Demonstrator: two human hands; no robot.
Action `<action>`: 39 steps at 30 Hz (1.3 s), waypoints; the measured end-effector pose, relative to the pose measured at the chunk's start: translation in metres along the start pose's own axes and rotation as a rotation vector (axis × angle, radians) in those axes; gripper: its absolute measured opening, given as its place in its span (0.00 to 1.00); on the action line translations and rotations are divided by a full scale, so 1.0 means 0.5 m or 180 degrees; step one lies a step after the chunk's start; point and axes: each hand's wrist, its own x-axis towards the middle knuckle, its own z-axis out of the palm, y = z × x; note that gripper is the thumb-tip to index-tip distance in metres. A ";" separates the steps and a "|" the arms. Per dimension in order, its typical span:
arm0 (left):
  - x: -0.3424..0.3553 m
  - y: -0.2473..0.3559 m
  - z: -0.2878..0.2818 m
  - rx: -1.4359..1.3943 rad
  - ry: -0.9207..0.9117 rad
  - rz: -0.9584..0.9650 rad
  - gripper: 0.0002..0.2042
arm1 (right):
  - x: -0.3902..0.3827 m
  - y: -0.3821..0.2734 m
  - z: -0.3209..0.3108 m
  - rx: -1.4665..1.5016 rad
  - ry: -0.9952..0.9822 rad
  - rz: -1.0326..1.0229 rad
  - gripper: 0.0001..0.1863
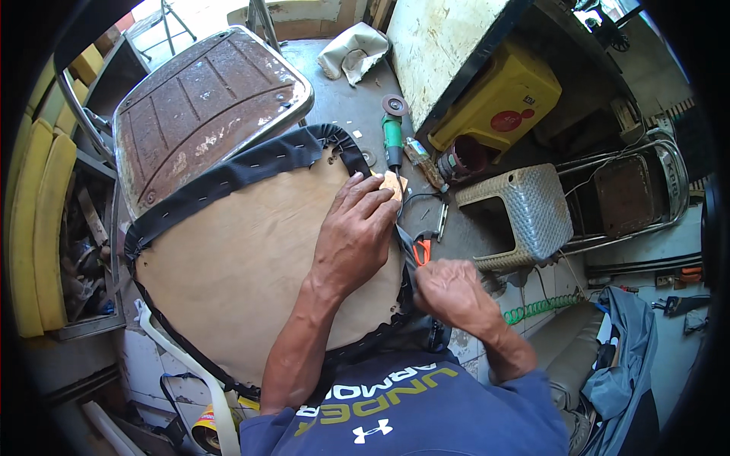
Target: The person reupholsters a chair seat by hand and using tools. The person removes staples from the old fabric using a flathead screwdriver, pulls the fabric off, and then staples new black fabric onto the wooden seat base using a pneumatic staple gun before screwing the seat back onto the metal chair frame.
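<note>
A tan seat board (228, 281) with black covering (251, 156) stapled round its rim lies below my hands. My left hand (353, 235) bears on its right edge, fingers curled over the covering beside a small light-wood piece (395, 182). My right hand (456, 296) is closed low at that same edge, next to orange-handled scissors (423, 248); whatever it grips is hidden. Above my left hand lies a green angle grinder (392, 137), with a bottle (426, 163) and a maroon container (462, 158) beside it.
A rusty metal seat (209, 106) at upper left, stacked yellow foam (42, 228) at left, a yellow box (494, 99) under a white panel, a woven stool (532, 213) and folded chair at right, a green coiled hose (540, 308), grey fabric (623, 357) at lower right.
</note>
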 end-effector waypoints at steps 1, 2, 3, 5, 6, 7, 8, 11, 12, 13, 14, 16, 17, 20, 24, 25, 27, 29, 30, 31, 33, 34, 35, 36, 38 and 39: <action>-0.003 -0.006 -0.003 -0.0007 -0.0025 -0.0004 0.10 | -0.008 0.008 0.008 -0.0975 -0.0293 0.0127 0.05; -0.006 -0.010 -0.005 -0.0015 -0.0047 -0.0009 0.10 | -0.013 0.023 0.015 -0.1028 -0.0237 0.0263 0.04; -0.006 -0.010 -0.006 -0.0053 -0.0024 -0.0017 0.10 | -0.011 0.045 0.015 -0.1092 -0.0178 0.0382 0.04; -0.007 -0.008 -0.004 -0.0133 0.0021 -0.0036 0.10 | -0.001 0.063 0.010 -0.1063 0.0136 0.0594 0.05; -0.006 -0.008 -0.001 -0.0129 0.0026 -0.0046 0.10 | 0.004 0.052 0.001 -0.0619 0.0479 0.0426 0.06; -0.007 -0.011 -0.001 -0.0113 0.0013 -0.0056 0.10 | 0.007 0.027 -0.004 -0.0150 0.0820 0.0259 0.07; -0.008 -0.013 0.000 -0.0100 -0.0006 -0.0063 0.09 | 0.004 0.010 0.000 0.0328 0.1156 0.0098 0.09; 0.005 -0.006 -0.002 -0.0126 0.0027 -0.0109 0.09 | -0.018 -0.009 0.037 0.0414 0.1214 -0.0159 0.12; 0.006 -0.007 -0.001 -0.0168 0.0051 -0.0115 0.10 | -0.017 -0.013 0.051 0.0369 0.1262 -0.0155 0.11; 0.005 -0.006 -0.002 -0.0207 0.0074 -0.0119 0.10 | -0.013 -0.012 0.057 0.0273 0.1298 -0.0198 0.11; 0.004 -0.005 -0.002 -0.0243 0.0099 -0.0124 0.10 | -0.015 -0.015 0.059 0.0193 0.1254 -0.0217 0.10; 0.007 -0.003 -0.005 -0.0271 0.0290 -0.0201 0.10 | -0.013 -0.014 0.058 0.0030 0.1171 -0.0309 0.09; 0.007 -0.002 -0.005 -0.0308 0.0431 -0.0314 0.11 | -0.010 -0.012 0.062 0.0037 0.1132 -0.0348 0.09; 0.011 0.003 -0.003 0.0069 0.0992 -0.0517 0.04 | -0.015 0.007 0.067 0.0252 0.1132 -0.0341 0.08; -0.009 0.053 -0.010 0.0960 0.0493 -0.0764 0.19 | -0.047 0.077 0.040 0.0656 0.1628 0.0692 0.05; -0.015 0.082 -0.010 0.1114 0.0041 -0.0845 0.20 | -0.046 0.093 0.046 0.0495 0.1753 0.0996 0.05; -0.027 0.131 0.015 0.1257 -0.0475 -0.0921 0.22 | -0.047 0.107 0.063 0.0899 0.1639 0.1493 0.07; -0.043 0.159 0.067 0.1302 -0.0593 -0.0887 0.18 | -0.026 0.096 0.088 0.1520 0.1893 0.1204 0.08; -0.038 0.168 0.074 0.1142 -0.0554 -0.0870 0.17 | -0.013 0.093 0.091 0.1813 0.2032 0.1057 0.09; -0.030 0.176 0.077 0.0987 -0.0510 -0.0853 0.15 | -0.005 0.095 0.079 0.2153 0.1850 0.0999 0.14; 0.000 0.196 0.071 0.0555 -0.0353 -0.0816 0.11 | 0.031 0.107 0.054 0.3250 0.2229 0.0637 0.20; 0.027 0.209 0.063 0.0364 -0.0355 -0.0748 0.11 | 0.049 0.120 0.038 0.3802 0.2386 0.0435 0.23; 0.064 0.219 0.053 0.0174 -0.0350 -0.0674 0.11 | 0.075 0.142 0.011 0.4004 0.2510 -0.0066 0.27; 0.097 0.231 0.033 0.0026 -0.0357 -0.0616 0.11 | 0.107 0.157 -0.017 0.4237 0.2615 -0.0597 0.31; 0.174 0.241 0.009 -0.0117 -0.0006 -0.0483 0.12 | 0.175 0.176 -0.057 0.4738 0.2694 -0.1062 0.37; 0.205 0.239 -0.017 -0.0636 0.0052 -0.0939 0.12 | 0.229 0.158 -0.065 0.5474 0.2456 -0.1384 0.38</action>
